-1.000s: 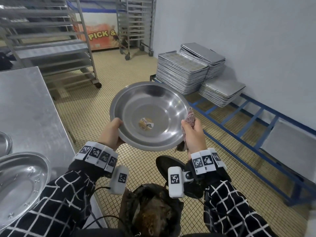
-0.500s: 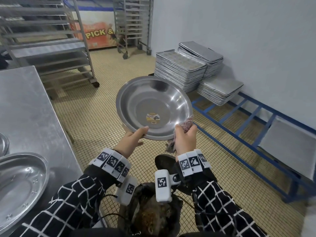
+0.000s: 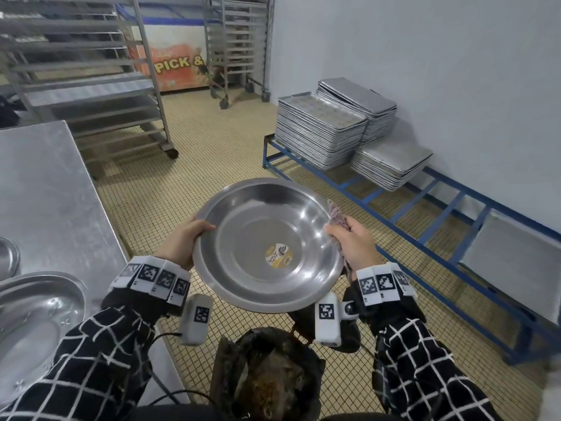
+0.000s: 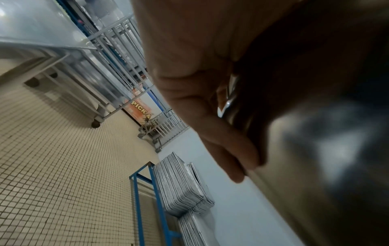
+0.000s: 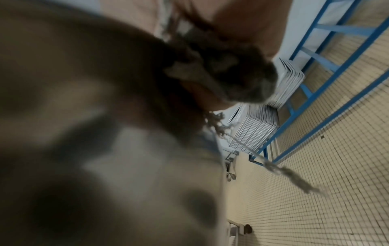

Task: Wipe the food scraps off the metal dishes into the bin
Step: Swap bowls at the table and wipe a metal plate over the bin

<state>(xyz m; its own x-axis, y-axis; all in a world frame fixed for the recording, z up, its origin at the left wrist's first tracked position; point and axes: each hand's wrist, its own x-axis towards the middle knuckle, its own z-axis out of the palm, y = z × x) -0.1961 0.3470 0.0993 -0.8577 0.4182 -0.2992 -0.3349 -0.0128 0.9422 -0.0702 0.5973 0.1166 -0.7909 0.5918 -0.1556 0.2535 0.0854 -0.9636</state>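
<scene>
On the left, a steel table [image 3: 45, 189] carries another metal dish [image 3: 33, 317]. The left hand [image 3: 182, 241] grips the left rim of the round metal dish [image 3: 267, 247], which is held above the bin [image 3: 267, 375]. The right hand [image 3: 352, 241] pinches a cloth [image 3: 337, 215] against the right rim. Further right, stacked trays [image 3: 321, 132] rest on a blue rack [image 3: 449, 205] along the wall.

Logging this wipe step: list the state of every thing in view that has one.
Round metal dish: held over the bin, no scraps visible, sticker inside.
Left hand: grips the dish rim.
Right hand: holds the cloth against the rim.
Bin: open, holding brown scraps.
Oval dish: lying on the table.
</scene>
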